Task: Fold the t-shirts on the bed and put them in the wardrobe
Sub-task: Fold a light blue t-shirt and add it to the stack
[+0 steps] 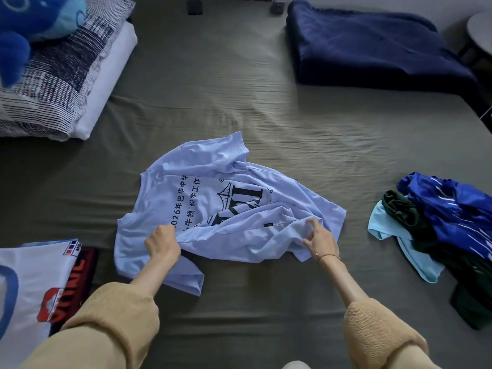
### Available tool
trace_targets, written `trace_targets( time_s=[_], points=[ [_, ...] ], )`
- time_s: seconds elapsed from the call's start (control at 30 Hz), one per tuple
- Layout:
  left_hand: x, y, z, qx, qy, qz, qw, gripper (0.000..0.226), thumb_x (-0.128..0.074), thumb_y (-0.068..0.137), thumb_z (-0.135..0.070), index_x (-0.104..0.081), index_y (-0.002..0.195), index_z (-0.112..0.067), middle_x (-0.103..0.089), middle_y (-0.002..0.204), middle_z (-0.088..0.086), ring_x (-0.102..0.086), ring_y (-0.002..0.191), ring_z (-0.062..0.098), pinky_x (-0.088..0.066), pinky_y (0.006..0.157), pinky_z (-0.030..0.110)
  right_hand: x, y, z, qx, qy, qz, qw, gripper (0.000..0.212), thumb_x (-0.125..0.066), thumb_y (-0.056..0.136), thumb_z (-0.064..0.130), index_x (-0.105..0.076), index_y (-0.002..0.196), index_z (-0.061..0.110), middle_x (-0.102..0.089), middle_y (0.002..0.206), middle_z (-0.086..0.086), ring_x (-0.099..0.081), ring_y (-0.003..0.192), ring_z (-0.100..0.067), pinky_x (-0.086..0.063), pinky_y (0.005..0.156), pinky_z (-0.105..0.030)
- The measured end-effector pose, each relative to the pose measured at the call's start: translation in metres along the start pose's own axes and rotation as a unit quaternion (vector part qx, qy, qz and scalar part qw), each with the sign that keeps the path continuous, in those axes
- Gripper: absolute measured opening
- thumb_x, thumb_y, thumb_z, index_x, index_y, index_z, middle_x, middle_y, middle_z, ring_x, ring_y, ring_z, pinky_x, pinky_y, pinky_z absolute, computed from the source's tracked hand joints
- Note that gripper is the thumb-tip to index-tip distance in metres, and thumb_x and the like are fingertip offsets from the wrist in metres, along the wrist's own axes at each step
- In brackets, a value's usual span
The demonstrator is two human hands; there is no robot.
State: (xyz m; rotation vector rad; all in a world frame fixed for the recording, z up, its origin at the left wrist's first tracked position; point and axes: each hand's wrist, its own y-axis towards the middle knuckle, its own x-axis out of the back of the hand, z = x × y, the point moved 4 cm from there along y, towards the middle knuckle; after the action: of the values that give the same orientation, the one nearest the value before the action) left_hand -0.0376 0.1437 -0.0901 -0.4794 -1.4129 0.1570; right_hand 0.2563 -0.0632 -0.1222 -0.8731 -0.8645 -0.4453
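**Inspector A:** We record the light blue t-shirt (pixel 213 209) lying crumpled, print side up, at the centre of the frame on the grey-green bed sheet (pixel 239 102). It is not yet spread flat.

**Inspector B:** Agreed. We note the left hand (pixel 163 242) at lower centre-left, fingers curled into a fold of the shirt's near edge. The right hand (pixel 320 239) at lower centre-right pinches a gather of the same near edge (a thin bracelet shows at that wrist).

**Inspector A:** The deciding relation, in our judgement: the garment lies directly beyond both hands, toward the top of the frame, and its printed lines run roughly bottom-to-top, tilted rightward. We read the long axis as slanting away from the person, not square to them.

**Inspector B:** Both hands are on the cloth, so neither is nearer. The bulk sits between and above them. We judge the next move to call for a lift and shake, or a pull apart along the near edge, to square the shirt.

**Inspector A:** Further items: unfolded shirts (pixel 439 230) in a heap at right, well apart; flat shirts (pixel 40 283) at lower left; a navy blanket (pixel 372 49) upper right; a striped pillow (pixel 61 75) upper left. No wardrobe is in view.
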Motion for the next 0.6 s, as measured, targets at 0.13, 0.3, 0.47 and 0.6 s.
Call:
trace_targets(
  time_s=[0.13,0.3,0.47,0.6],
  points=[
    [-0.002,0.001,0.002,-0.002,0.007,0.005,1.0,0.022,-0.044,0.09,0.003,-0.055,0.107,-0.007,-0.058,0.114,0.011,-0.058,0.107,0.028,-0.045,0.08,0.032,-0.008,-0.002,-0.007,0.035,-0.143,-0.028,0.989,0.017,-0.057,0.089,0.027,-0.068,0.097,0.017,-0.038,0.143,-0.005,-0.039,0.128,-0.023,-0.037,0.093,-0.036],
    [-0.003,0.002,0.002,-0.009,0.016,0.008,1.0,0.022,-0.046,0.09,0.003,-0.055,0.107,-0.008,-0.058,0.115,0.011,-0.058,0.107,0.027,-0.046,0.081,0.031,-0.007,-0.006,-0.003,0.086,0.064,-0.076,0.991,0.007,-0.065,0.077,0.012,-0.059,0.078,0.013,-0.068,0.093,-0.004,-0.062,0.091,-0.028,-0.039,0.08,-0.034],
    [-0.009,0.003,0.006,-0.009,0.031,0.019,0.999,0.024,-0.044,0.091,0.002,-0.055,0.109,-0.009,-0.057,0.118,0.01,-0.057,0.111,0.027,-0.045,0.084,0.031,-0.014,-0.013,-0.002,-0.039,-0.087,-0.034,0.995,0.013,-0.044,0.08,0.021,-0.054,0.072,0.022,-0.061,0.075,0.0,-0.053,0.075,-0.022,-0.024,0.081,-0.034],
    [-0.01,0.004,0.005,-0.015,0.033,0.021,0.999,0.023,-0.046,0.091,0.002,-0.054,0.109,-0.009,-0.057,0.117,0.01,-0.057,0.11,0.027,-0.046,0.084,0.031,-0.016,-0.011,-0.013,-0.128,0.048,-0.078,0.988,0.017,-0.056,0.082,0.034,-0.053,0.083,0.018,-0.057,0.082,-0.001,-0.055,0.087,-0.025,-0.032,0.08,-0.033]
  ],
)
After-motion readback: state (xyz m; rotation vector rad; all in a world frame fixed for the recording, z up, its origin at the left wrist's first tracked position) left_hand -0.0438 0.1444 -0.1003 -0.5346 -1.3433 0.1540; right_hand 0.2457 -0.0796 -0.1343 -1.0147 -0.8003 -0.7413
